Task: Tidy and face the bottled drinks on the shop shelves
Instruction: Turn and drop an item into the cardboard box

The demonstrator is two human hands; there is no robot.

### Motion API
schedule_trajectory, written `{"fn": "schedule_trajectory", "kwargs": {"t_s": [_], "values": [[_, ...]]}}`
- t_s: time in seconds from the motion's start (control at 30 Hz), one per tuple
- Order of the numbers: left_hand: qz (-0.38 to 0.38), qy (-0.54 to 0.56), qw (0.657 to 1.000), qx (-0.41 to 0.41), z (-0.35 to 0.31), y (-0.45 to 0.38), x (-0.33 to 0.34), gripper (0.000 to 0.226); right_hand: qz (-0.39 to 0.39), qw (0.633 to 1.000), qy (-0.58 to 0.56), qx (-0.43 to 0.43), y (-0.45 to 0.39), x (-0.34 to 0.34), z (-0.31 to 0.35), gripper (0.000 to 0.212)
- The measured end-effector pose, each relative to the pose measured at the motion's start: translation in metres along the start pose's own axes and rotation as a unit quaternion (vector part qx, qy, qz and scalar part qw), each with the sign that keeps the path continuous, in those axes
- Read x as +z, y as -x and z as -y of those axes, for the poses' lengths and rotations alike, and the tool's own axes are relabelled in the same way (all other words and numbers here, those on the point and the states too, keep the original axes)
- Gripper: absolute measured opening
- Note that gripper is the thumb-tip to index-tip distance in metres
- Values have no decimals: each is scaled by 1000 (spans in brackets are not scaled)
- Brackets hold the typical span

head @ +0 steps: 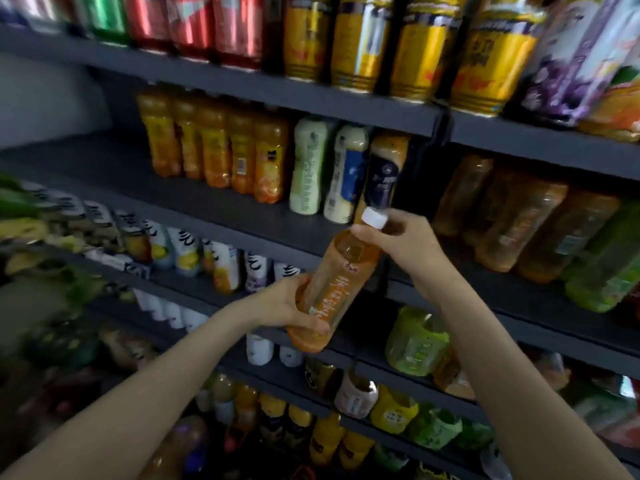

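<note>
An orange tea bottle (332,289) with a white cap (374,217) is held tilted in front of the dark shelves, cap up and to the right. My left hand (287,304) grips its lower body, fingers curled round the base. My right hand (401,239) pinches the neck just below the cap. Behind the bottle, on the second shelf (214,206), stand a row of orange juice bottles (214,147), two pale milk-tea bottles (329,168) and a dark-labelled bottle (382,174).
The top shelf carries red cans (194,22) and yellow cans (415,46). To the right sit amber tea bottles (519,220) and green bottles (602,268). Lower shelves hold white-labelled bottles (187,252), a green bottle (415,341) and several mixed drinks. The left side is blurred.
</note>
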State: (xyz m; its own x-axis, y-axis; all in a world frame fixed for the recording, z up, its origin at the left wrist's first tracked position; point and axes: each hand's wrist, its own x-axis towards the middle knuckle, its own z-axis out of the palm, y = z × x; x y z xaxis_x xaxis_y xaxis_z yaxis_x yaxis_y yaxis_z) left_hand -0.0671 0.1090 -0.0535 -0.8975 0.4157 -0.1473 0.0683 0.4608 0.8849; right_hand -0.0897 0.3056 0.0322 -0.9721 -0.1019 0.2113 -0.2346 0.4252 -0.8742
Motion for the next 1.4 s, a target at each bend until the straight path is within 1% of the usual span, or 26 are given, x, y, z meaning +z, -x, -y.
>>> {"fn": "schedule_trajectory", "kwargs": {"t_s": [0.1,0.2,0.27,0.33,0.43,0.5,0.6,0.67,0.8,0.9,1.0,1.03,1.07,1.13,1.27,1.4], "values": [[-38,-1,998,-54,51,36,-26,64,100,995,22,-4,-12,57,3,39],[-82,9,990,-113,103,84,-56,67,194,978,72,-21,-16,127,13,40],[-128,13,981,-149,139,121,-76,64,240,962,115,-63,-13,183,23,35],[-176,4,970,-166,176,157,-98,61,275,945,145,-97,-6,245,34,32],[-236,-5,950,-205,242,209,-137,42,316,922,182,-129,6,345,52,33],[-288,5,924,-252,290,245,-169,26,338,907,212,-131,10,417,63,34],[-363,30,880,-305,360,299,-224,22,364,885,257,-136,10,527,80,33],[-421,60,837,-345,394,334,-255,19,385,875,266,-123,10,592,93,32],[-468,88,776,-413,456,394,-310,17,413,872,249,-85,10,715,106,26],[-505,116,732,-443,510,429,-343,9,445,855,247,-97,8,814,101,27],[-524,152,695,-468,575,456,-373,14,468,839,253,-112,9,917,81,28],[-527,160,682,-481,598,463,-382,13,477,833,258,-113,10,953,71,28],[-527,160,673,-493,623,469,-392,11,486,826,262,-112,11,989,60,29],[-520,164,663,-513,673,476,-410,17,512,807,276,-103,16,1061,33,32],[-473,157,679,-539,776,486,-432,23,558,755,331,-94,34,1188,-35,44],[-437,157,682,-564,865,496,-430,24,589,704,391,-67,59,1279,-113,51]]}}
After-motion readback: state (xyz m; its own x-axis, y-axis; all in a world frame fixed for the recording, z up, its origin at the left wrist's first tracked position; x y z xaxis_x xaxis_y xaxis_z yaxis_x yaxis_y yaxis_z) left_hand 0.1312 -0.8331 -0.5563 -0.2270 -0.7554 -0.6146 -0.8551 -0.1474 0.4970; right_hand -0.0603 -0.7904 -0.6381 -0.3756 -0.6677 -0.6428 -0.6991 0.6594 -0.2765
